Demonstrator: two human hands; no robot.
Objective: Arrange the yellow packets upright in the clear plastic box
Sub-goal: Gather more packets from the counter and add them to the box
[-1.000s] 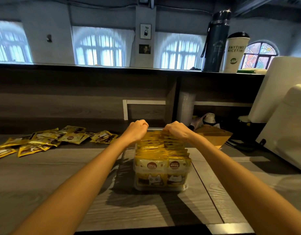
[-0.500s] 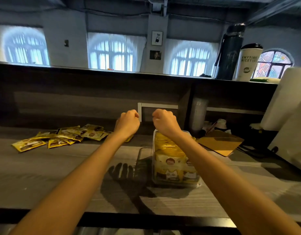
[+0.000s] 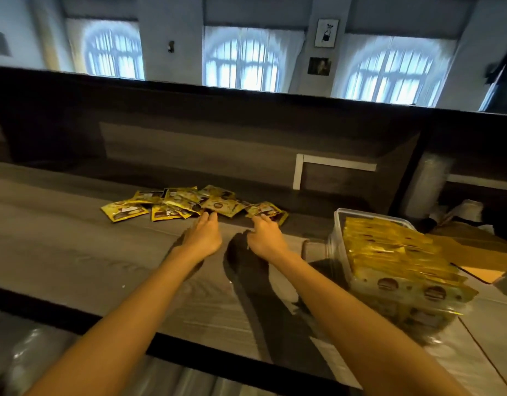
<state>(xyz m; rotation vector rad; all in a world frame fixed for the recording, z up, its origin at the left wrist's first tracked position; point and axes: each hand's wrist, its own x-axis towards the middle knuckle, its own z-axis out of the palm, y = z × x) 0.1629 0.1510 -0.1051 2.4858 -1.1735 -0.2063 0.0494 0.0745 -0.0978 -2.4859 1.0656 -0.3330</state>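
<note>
Reaching for loose yellow packets [image 3: 189,202] scattered flat on the counter [image 3: 61,252], left hand [image 3: 202,238] and right hand [image 3: 265,238] with fingers extended, touching packet edges (light, slippery foil; best pinched by an edge), clear plastic box [image 3: 336,224] nearly full at right.

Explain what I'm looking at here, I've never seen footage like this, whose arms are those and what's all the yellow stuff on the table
This is one picture, taken by a camera worn on a person's head, looking forward and down. The two bare arms are that person's own. The left hand and right hand reach over a grey wooden counter to a loose pile of yellow packets lying flat. Their fingertips are at the pile's near edge; neither hand holds anything yet, as far as I can see. To the right stands a clear plastic box, already packed with a row of the same packets standing upright. Arched windows fill the far wall.
</note>
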